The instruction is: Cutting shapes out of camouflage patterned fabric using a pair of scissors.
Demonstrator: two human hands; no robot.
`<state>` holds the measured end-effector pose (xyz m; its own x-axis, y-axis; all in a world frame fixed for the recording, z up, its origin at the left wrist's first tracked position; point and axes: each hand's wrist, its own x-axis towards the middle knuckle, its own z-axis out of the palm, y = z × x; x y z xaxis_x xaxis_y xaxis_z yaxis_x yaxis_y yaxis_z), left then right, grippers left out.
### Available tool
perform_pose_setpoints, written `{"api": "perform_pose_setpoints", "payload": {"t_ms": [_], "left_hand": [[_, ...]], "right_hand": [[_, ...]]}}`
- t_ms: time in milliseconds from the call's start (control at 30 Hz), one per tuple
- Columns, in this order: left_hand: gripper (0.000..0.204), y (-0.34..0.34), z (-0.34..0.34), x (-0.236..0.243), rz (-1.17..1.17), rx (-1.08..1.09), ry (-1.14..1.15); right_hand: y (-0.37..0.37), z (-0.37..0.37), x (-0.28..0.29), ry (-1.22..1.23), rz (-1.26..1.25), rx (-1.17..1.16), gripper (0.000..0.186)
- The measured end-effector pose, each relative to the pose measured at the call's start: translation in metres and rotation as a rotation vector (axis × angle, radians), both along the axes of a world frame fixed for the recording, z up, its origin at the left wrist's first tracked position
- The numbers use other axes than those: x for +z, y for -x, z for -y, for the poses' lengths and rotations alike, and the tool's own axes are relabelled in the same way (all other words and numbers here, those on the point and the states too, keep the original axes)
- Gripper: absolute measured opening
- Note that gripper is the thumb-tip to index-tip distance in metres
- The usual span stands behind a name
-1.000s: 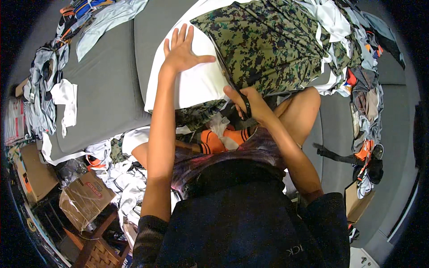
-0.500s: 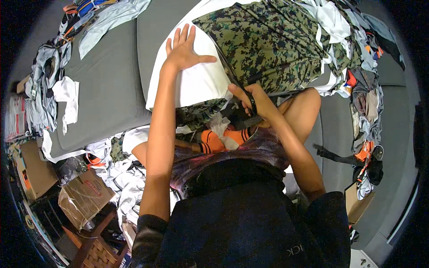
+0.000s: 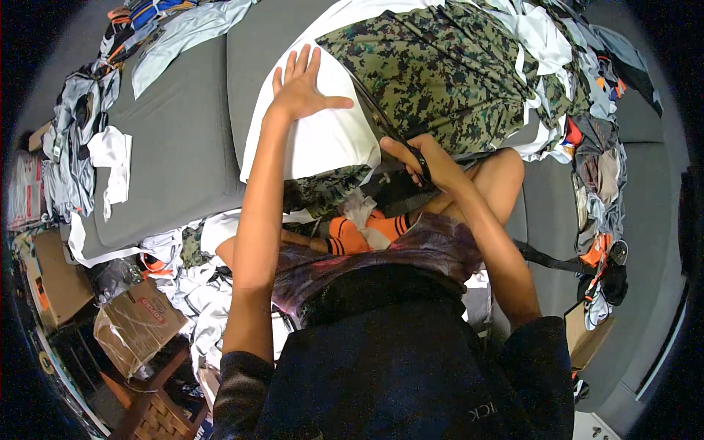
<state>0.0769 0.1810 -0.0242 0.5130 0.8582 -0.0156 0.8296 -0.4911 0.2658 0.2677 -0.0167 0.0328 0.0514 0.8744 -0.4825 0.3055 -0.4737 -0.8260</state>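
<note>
My left hand (image 3: 302, 92) lies flat with fingers spread on a white fabric piece (image 3: 326, 147). Beside it stretches a green camouflage fabric (image 3: 440, 73), with more camouflage cloth showing under the white piece's near edge. My right hand (image 3: 425, 161) grips black-handled scissors (image 3: 386, 121), whose blades point up and to the left along the border between the white and camouflage fabric. How far the blades are parted is hard to tell. Below the hands, orange socks (image 3: 348, 235) show on my crossed legs, with a pale crumpled scrap (image 3: 359, 209) over them.
A grey cushioned surface (image 3: 169, 147) carries the fabric. Heaps of cloth scraps lie at left (image 3: 77, 147) and right (image 3: 601, 176). White scraps (image 3: 213, 308) pile near my left knee. Cardboard boxes (image 3: 139, 323) and a woven wooden piece (image 3: 158, 418) stand lower left.
My right hand and the scissors have shifted slightly to the right, and more of the blades now shows along the fabric border. My left hand stays spread on the white fabric.
</note>
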Motion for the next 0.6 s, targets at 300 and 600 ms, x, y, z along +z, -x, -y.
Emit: {"api": "perform_pose_setpoints", "payload": {"t_ms": [300,600], "left_hand": [[0.128,0.0,0.0015,0.0046,-0.008,0.0,0.027],[0.127,0.0056,-0.0025,0.0015,0.01,-0.01,0.004]], "right_hand": [[-0.0041,-0.0024,0.0041,0.02,0.041,0.057,0.059],[-0.0105,-0.0058,0.007,-0.008,0.073,0.155,0.058]]}}
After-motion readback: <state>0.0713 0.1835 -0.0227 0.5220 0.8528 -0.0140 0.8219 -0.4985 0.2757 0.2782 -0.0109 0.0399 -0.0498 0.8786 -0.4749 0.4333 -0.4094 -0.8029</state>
